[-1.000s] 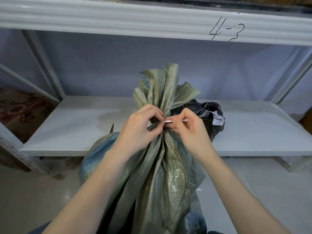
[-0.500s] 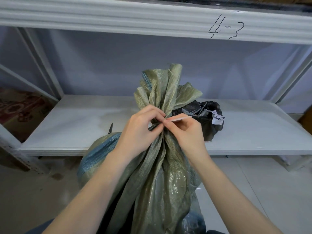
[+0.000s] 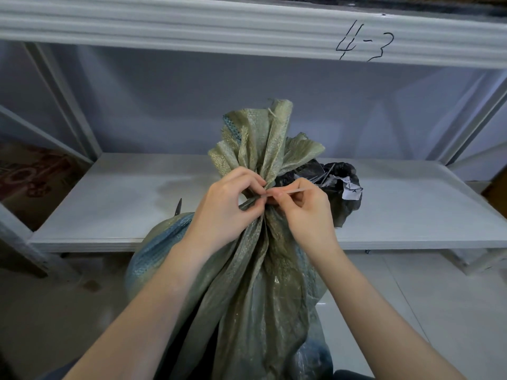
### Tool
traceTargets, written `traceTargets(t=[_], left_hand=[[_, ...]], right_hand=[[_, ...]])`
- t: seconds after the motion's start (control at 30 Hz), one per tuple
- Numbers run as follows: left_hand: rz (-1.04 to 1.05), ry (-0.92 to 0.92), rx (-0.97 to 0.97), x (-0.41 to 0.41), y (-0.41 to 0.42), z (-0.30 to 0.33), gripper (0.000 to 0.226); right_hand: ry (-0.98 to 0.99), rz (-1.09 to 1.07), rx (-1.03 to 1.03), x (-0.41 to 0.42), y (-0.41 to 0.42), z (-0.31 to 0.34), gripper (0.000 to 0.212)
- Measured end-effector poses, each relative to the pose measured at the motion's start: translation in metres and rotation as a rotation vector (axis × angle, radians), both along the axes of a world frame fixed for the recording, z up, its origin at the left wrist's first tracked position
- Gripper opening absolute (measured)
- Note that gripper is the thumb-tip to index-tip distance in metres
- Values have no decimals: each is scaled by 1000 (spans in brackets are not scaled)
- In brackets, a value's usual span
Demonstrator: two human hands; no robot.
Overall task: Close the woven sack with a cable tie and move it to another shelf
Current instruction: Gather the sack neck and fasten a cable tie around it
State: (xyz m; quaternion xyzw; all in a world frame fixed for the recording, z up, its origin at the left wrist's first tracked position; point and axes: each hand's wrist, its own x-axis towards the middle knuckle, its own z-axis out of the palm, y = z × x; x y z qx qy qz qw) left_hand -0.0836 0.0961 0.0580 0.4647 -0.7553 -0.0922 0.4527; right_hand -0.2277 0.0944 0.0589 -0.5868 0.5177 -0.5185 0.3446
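Standing upright on the pale tiled floor (image 3: 439,311) in front of a grey metal rack, the green woven sack (image 3: 255,283) has its mouth gathered into a narrow neck, above which the loose top fans out in creased folds. The left hand (image 3: 222,207) is closed around that neck from the left side, thumb and forefinger pinched together right at the gather. The right hand (image 3: 307,212) sits just beside it on the right, its thumb and forefinger pinched on a thin white cable tie (image 3: 288,191), whose free tail sticks out to the right past the fingers. Whether the tie runs fully around the neck cannot be told, since both hands cover that spot. Behind the sack lies the lower shelf (image 3: 123,204), a flat white board, and on it, directly behind the right hand, rests a crumpled black plastic bag (image 3: 343,204) with a scrap of white paper (image 3: 352,189) bearing dark marks. A thin dark tip (image 3: 179,206) pokes up just left of the sack's shoulder; what it belongs to is unclear. The beam (image 3: 192,26) of the upper shelf crosses the top of the view, with "4-3" (image 3: 366,41) handwritten on it in black.
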Motion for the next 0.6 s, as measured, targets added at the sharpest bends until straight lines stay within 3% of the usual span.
traceTargets(t=[0.2, 0.43, 0.6], left_hand=[[1, 1, -4, 0, -2, -2, 9], [14, 58, -7, -2, -1, -5, 11], [6, 52, 1, 0, 0, -6, 10]], right_hand=[[-85, 59, 56, 1, -1, -5, 21], [-281, 116, 71, -1, 5, 1, 8], [-183, 125, 34, 6, 7, -3, 4]])
